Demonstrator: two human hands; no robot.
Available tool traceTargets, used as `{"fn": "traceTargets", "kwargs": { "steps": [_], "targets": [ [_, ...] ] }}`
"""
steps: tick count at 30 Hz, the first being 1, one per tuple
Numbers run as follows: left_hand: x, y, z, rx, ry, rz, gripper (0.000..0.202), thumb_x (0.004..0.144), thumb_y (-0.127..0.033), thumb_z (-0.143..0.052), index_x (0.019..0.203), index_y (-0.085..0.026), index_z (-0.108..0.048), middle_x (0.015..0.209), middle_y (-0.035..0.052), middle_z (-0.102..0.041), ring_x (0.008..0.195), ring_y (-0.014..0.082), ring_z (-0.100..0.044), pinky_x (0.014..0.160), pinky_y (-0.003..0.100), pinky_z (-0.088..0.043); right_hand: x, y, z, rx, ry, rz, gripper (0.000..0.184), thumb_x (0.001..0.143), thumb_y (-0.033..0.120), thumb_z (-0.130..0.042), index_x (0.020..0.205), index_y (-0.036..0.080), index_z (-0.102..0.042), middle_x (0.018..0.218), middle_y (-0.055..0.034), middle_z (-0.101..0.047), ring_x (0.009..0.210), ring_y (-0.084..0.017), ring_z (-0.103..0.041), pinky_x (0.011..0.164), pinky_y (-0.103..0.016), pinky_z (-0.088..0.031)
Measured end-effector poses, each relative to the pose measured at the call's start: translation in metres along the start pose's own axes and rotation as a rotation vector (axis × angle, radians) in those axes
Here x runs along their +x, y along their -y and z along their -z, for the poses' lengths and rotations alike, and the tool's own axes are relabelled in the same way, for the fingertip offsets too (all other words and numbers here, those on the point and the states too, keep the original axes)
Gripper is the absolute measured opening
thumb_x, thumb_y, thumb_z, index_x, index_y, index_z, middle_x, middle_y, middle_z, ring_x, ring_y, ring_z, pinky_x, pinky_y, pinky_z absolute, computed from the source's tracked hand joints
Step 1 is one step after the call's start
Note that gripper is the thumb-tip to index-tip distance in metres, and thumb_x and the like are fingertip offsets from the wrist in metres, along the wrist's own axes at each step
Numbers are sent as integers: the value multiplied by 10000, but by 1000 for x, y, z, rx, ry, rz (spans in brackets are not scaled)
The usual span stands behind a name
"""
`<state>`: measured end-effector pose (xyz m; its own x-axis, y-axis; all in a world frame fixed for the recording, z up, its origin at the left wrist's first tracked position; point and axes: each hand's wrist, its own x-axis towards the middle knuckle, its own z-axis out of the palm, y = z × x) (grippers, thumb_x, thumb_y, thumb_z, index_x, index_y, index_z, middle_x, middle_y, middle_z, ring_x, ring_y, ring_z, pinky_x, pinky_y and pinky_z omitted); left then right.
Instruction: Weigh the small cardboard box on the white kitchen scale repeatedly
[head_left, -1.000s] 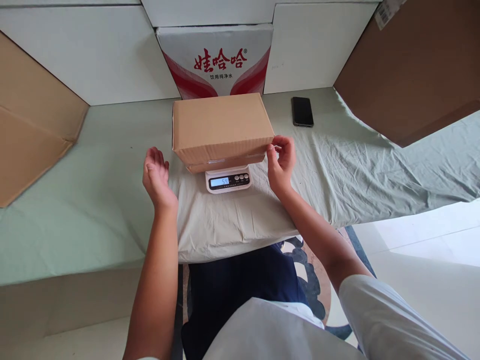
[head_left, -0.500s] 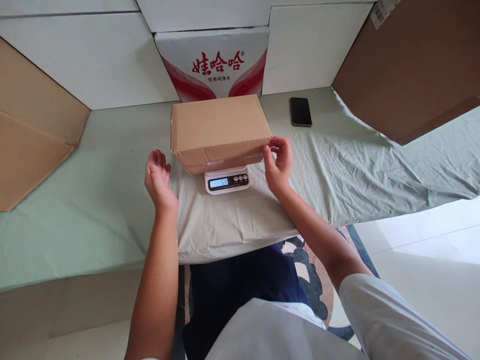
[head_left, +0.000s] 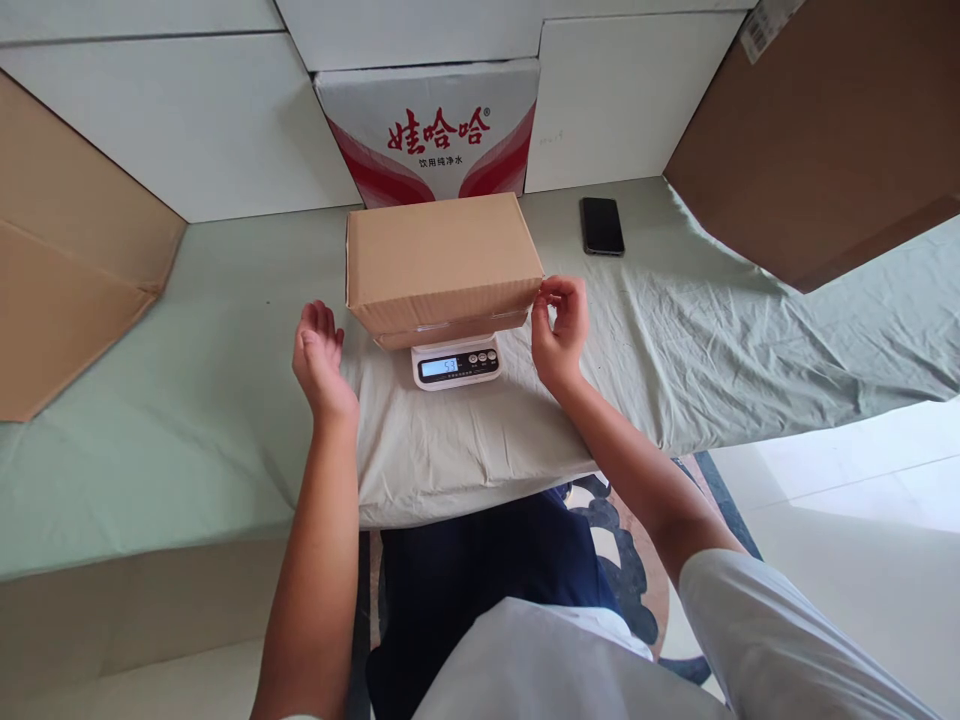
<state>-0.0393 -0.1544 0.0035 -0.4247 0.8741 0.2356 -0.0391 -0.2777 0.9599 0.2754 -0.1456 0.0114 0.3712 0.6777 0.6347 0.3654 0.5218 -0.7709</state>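
A closed brown cardboard box (head_left: 446, 250) rests on a small white digital scale (head_left: 457, 365), its front edge overhanging the platform. The lit display shows digits that look like 53. To the left of the box, my left hand (head_left: 322, 362) is held open and apart from it, palm turned inward. My right hand (head_left: 561, 335) is beside the box's front right corner, fingers loosely bent and thumb apart, with nothing gripped. Whether its fingertips brush the corner I cannot tell. The scale's platform is mostly hidden under the box.
A black phone (head_left: 601, 226) lies behind and to the right on the green cloth (head_left: 247, 400) covering the table. A white and red carton (head_left: 439, 135) stands behind the box. Large brown cardboard panels (head_left: 75, 260) flank the left side, with another brown carton (head_left: 817, 140) at right.
My right thumb has come away from the box's front right corner. The box stays on the scale with the same reading, and my left hand is nearly unmoved. The view has shifted slightly.
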Motion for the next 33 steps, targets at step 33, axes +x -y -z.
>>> {"fn": "traceTargets", "kwargs": {
  "steps": [33],
  "targets": [
    [15,30,4,77,46,-5,1076,871,-1044,-487,1591,-251,-594,1793,207,-511,1743,374,-414,1402,518,-391,22,-27,-6,129,107,-503,311,874,212,-504,569,246,-553,566,21,-539,544,-124,-490,568,-284,-378]
  ]
}}
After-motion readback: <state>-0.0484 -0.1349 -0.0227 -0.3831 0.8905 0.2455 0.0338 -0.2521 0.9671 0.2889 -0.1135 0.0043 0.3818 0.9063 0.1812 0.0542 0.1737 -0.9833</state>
